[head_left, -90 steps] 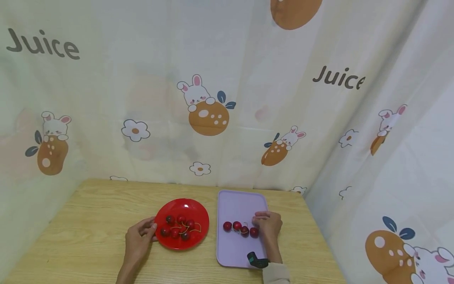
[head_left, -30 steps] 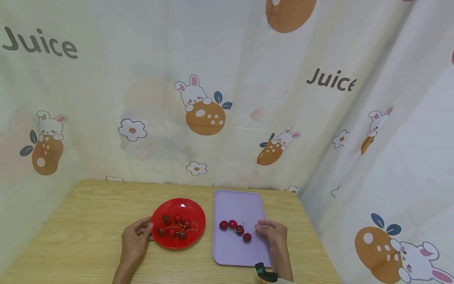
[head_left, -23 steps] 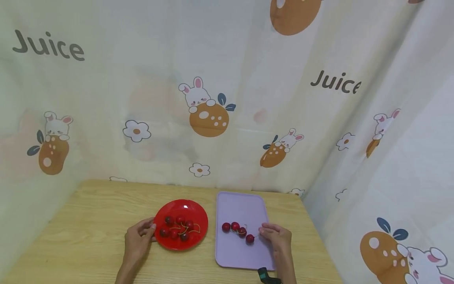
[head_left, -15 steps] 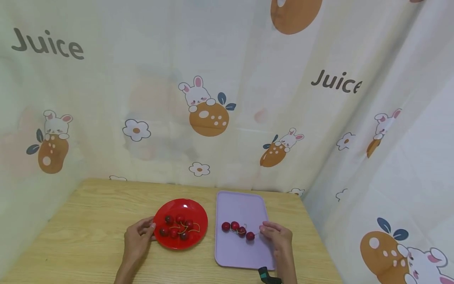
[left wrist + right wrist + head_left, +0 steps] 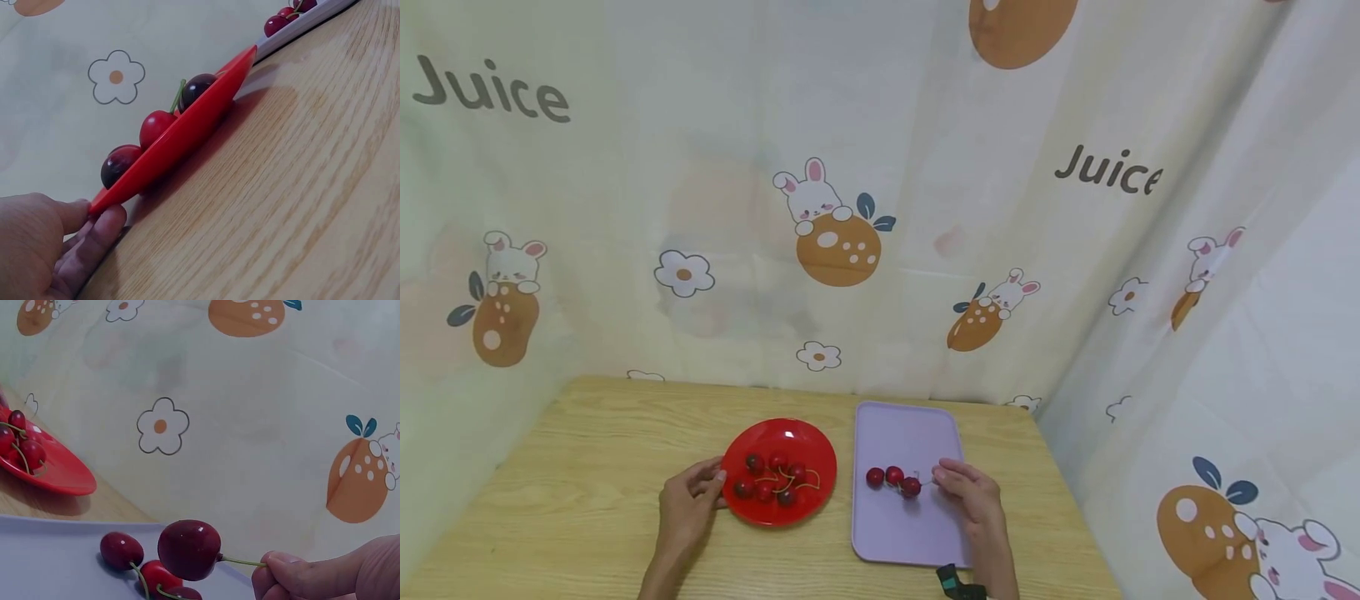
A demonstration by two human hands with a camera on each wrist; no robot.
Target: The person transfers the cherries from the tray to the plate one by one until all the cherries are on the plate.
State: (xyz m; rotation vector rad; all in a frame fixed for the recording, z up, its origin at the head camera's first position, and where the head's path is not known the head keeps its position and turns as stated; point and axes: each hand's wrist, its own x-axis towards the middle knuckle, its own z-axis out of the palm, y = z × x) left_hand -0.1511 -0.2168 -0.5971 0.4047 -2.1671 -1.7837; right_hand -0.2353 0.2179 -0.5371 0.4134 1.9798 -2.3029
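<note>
My left hand (image 5: pixel 689 503) pinches the left rim of a round red plate (image 5: pixel 812 442), thumb above and fingers beneath it in the left wrist view. Several dark red cherries with green stems lie on the plate, one a bright red cherry (image 5: pixel 157 129). Over the lilac tray (image 5: pixel 902 533), my right hand (image 5: pixel 976 497) pinches a cherry's stem between thumb and finger. That dark cherry (image 5: pixel 189 549) hangs sideways from the stem, in front of the other cherries on the tray. Among those, a cherry (image 5: pixel 875 477) is leftmost and a brighter cherry (image 5: pixel 894 475) sits beside it.
Plate and tray stand side by side on a wooden table (image 5: pixel 617 450), a narrow strip of wood between them. A printed curtain (image 5: pixel 737 208) rises behind the table and along both sides. A black strap mount (image 5: pixel 958 585) sits at my right wrist.
The right hand first took hold of the rightmost cherry's stem and drew it toward me. Since half a second ago it has moved left and away from me with the cherry. The left hand stays.
</note>
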